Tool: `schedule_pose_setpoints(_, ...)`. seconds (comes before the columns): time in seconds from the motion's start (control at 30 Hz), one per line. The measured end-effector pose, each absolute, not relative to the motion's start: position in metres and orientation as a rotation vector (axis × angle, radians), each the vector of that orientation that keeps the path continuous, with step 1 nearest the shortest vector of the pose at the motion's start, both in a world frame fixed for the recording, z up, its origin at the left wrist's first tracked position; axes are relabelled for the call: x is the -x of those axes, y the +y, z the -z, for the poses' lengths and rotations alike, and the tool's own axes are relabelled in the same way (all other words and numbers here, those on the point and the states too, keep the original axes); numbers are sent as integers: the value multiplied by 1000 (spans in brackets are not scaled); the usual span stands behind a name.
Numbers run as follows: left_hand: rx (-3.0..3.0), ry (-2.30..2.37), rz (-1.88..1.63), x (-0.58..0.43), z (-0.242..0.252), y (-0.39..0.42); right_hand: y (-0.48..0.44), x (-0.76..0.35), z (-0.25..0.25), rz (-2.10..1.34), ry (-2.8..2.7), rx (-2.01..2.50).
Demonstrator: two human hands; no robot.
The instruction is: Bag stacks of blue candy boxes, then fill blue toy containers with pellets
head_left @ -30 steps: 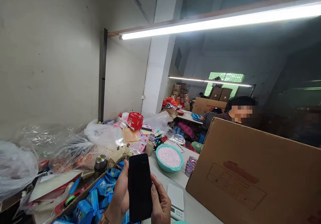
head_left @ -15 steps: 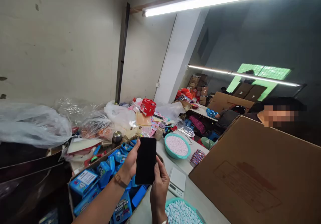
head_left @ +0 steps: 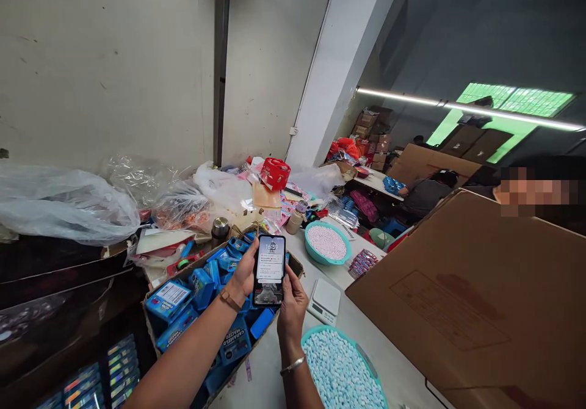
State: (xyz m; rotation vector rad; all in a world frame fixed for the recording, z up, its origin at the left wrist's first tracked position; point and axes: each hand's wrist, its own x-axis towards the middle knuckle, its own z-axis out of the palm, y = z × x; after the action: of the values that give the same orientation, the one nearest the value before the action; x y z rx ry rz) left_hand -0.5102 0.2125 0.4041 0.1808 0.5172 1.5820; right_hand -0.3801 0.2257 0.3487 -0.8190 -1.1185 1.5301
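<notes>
Both my hands hold a black phone (head_left: 270, 268) upright over the table, its screen lit with a clock and a notification. My left hand (head_left: 244, 273) grips its left edge, with a watch strap at the wrist. My right hand (head_left: 292, 304) wraps the lower right corner, thumb on the glass, a bracelet on the wrist. Under the phone lies a cardboard box of blue packets (head_left: 201, 293). A teal bowl of white tablets (head_left: 341, 375) sits just below my right wrist.
A small white scale (head_left: 325, 300) and a second teal bowl of tablets (head_left: 328, 242) stand on the white table (head_left: 394, 366). A big cardboard flap (head_left: 476, 299) rises at the right, a person behind it. Plastic bags (head_left: 64, 204) and clutter line the wall.
The phone's screen has gone from dark to lit. The view has dropped, so both forearms and the near bowl of tablets show more fully.
</notes>
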Motion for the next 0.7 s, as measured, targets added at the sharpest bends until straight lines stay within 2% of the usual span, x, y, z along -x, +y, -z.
schedule_pose_setpoints(0.43,-207,384,-1477,510,-364,218,228,382,-332,-1509,-1080,860)
schedule_pose_setpoints(0.7,-173,396,-1453,507,-368,215,228,377,-336,-1528,-1149,888)
